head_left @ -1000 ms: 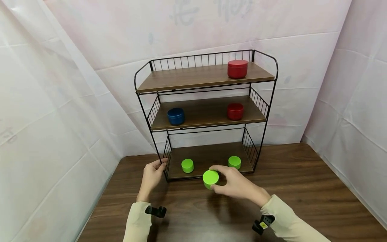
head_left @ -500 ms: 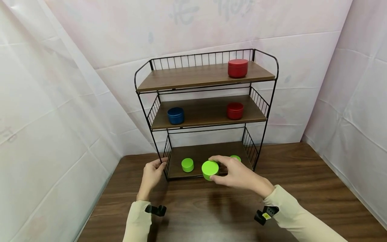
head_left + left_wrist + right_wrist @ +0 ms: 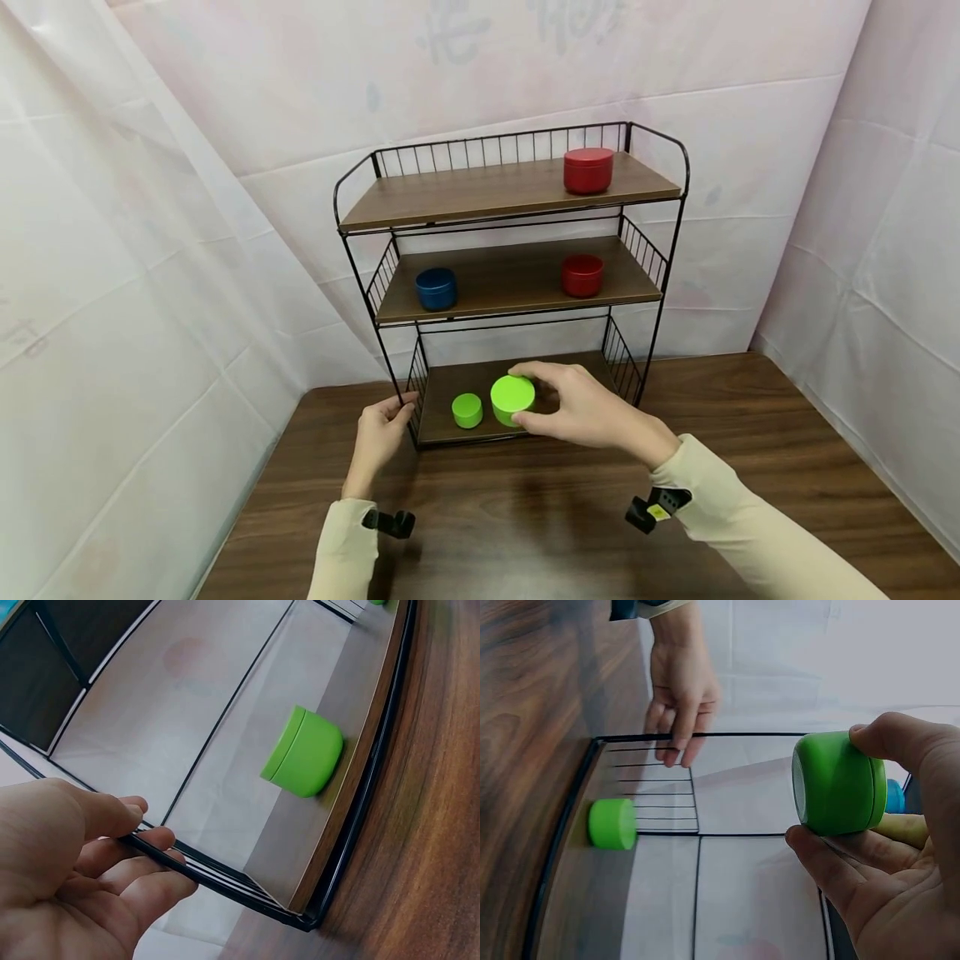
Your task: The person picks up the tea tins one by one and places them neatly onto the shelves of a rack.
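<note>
My right hand point(image 3: 588, 408) holds a round green lidded tin point(image 3: 512, 398) between thumb and fingers, in front of the bottom shelf; the right wrist view shows the tin point(image 3: 836, 784) raised above the shelf level. Just left of it, a second green tin point(image 3: 467, 411) stands on the bottom shelf point(image 3: 442, 383). With thumb and curled fingers, my left hand point(image 3: 378, 433) grips the black wire post at the left front of the three-tier rack point(image 3: 384, 354). The left wrist view has that post point(image 3: 225, 889) running between the fingers. The right hand hides the bottom shelf's right part.
On the middle shelf stand a blue tin point(image 3: 437, 288) at left and a red tin point(image 3: 582, 276) at right. A larger-looking red tin point(image 3: 588, 171) is on the top shelf's right. The rack stands on a dark wood table point(image 3: 480, 517), with pale cloth point(image 3: 750, 167) behind.
My right hand has lifted the green tin and brought it slightly left, toward the bottom shelf. It now covers the green tin on the shelf's right. The left hand keeps its grip on the post.
</note>
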Tool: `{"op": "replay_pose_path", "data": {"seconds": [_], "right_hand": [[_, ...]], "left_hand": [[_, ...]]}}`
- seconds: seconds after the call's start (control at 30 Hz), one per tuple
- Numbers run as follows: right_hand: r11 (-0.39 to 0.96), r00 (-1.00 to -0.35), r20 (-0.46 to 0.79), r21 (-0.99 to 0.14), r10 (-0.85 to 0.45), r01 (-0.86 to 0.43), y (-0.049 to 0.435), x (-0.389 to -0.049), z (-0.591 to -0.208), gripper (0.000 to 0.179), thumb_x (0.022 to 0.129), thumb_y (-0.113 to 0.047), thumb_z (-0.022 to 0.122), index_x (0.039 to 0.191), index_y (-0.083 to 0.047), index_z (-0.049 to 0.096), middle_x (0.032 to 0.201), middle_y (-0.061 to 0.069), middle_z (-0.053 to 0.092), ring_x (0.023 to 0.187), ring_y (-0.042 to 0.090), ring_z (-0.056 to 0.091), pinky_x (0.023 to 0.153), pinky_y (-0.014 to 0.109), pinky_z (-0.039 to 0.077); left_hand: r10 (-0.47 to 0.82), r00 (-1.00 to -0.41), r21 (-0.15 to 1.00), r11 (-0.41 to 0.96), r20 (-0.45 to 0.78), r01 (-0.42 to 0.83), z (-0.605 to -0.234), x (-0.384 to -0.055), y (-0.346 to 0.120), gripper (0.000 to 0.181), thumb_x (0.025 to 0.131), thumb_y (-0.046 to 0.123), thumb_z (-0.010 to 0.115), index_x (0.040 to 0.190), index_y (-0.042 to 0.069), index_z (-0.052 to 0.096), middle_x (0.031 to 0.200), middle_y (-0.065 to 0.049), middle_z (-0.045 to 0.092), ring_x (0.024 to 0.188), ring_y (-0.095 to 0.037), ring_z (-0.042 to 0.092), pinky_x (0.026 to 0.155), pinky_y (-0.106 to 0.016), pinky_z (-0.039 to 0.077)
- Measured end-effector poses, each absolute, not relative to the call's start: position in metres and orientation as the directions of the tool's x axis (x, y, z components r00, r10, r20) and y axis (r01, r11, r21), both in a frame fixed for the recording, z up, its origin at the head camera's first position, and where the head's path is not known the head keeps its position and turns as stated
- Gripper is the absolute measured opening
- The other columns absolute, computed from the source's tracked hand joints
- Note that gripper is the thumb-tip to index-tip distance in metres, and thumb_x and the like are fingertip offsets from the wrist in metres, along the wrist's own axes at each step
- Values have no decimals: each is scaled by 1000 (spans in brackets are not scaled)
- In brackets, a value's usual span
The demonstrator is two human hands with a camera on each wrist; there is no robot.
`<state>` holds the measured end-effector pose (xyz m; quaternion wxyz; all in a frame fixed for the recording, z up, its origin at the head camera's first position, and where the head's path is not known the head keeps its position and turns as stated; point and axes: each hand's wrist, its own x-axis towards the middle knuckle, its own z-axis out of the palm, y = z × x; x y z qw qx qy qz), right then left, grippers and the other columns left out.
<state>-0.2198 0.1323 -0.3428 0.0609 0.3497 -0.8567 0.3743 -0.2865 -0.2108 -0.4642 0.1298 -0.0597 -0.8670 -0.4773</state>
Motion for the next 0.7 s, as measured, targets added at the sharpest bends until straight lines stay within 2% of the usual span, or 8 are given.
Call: {"op": "replay_pose_path", "data": {"seconds": [0.13,0.37,0.57,0.7], "right_hand": [[463,-743,376,-602,-553,-650,130,-222,-336,55,91,-28,79,140,-9,61,125,-1,70,104,10,66,88,30,57],[438,-723,410,-595,-556,-674,123,-227,-324,50,89,-24,80,135,-9,64,119,-1,72,101,9,67,92,31,58],[408,-709,407,-608,-576,-681,118,-228,-311,51,90,-21,81,136,-9,63,120,1,71,100,10,69,91,29,58],[399,-694,406,-600,-595,-693,116,-228,-302,51,91,-23,79,137,-10,62,121,-1,70,101,9,69,90,28,58]], "left_hand": [[-21,-960,814,535,280,226,-465,-287,-210,25,102,13,65,125,7,75,69,-18,67,36,-2,23,41,-22,22],[-10,-963,817,532,268,222,-464,-288,-210,26,103,11,64,126,5,74,90,-25,75,39,-3,21,43,-23,24],[-14,-965,825,522,261,215,-464,-287,-211,27,102,8,64,127,4,73,86,-26,73,38,-2,20,41,-23,22],[-8,-965,823,525,261,218,-463,-288,-211,27,102,9,64,127,4,73,99,-26,76,38,-2,20,42,-23,24]]}}
